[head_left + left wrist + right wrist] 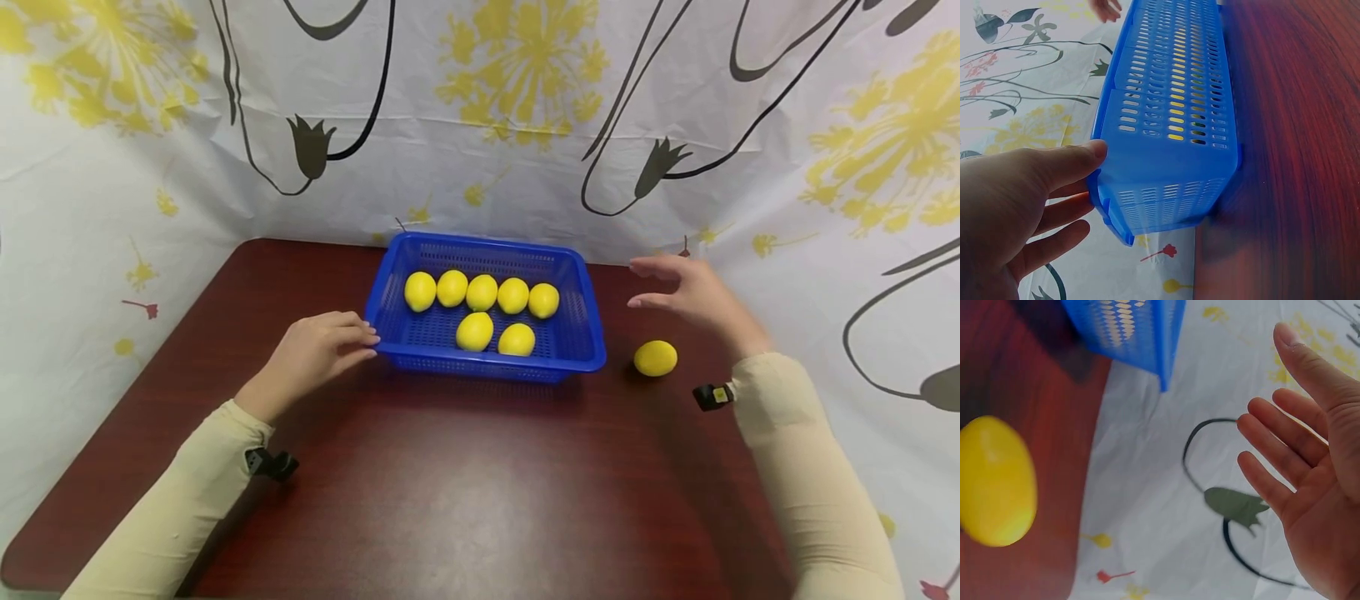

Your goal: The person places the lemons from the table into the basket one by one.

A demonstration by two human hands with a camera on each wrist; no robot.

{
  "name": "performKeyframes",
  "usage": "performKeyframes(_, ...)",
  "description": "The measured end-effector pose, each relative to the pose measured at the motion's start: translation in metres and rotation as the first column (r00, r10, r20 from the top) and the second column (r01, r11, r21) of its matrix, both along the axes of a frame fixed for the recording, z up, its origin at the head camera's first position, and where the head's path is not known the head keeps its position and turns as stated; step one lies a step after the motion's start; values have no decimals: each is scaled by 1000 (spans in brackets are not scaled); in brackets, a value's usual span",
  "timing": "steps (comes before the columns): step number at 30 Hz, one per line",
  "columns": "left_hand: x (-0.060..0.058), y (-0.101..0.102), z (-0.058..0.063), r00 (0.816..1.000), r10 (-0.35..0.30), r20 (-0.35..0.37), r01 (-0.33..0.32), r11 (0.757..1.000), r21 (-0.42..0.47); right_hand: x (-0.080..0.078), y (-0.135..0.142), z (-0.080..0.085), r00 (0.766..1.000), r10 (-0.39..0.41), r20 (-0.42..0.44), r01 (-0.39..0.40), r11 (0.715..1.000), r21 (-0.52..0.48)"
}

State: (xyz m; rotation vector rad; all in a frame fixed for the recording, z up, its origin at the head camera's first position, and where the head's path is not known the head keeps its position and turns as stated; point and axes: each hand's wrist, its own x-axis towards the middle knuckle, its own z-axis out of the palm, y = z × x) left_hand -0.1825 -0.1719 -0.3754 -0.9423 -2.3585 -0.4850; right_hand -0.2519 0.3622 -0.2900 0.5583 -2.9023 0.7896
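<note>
A blue plastic basket point(480, 360) stands on the table, with several yellow lemons point(482, 293) inside, a row at the back and two in front. At its left front corner my left hand point(318, 346) pinches the rim. The left wrist view has the thumb point(1079, 161) on the near side of the rim and the other fingers behind it. Right of the basket, one more lemon point(656, 358) lies on the table. My right hand point(697, 296) hovers beyond that lemon, thumb and fingers spread apart and holding nothing.
The dark red-brown table point(450, 492) reaches back to a white cloth point(480, 158) with yellow and grey flower prints, which hangs behind and along both sides. A small black camera is strapped to each wrist.
</note>
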Motion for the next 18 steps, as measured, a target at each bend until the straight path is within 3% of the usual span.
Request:
performKeyframes(9, 0, -1, 0, 1000, 2, 12, -2, 1000, -8, 11, 34, -36, 996, -58, 72, 55, 998, 43)
performKeyframes(18, 0, 0, 1, 1000, 4, 15, -4, 1000, -3, 19, 53, -68, 993, -94, 78, 84, 989, 125)
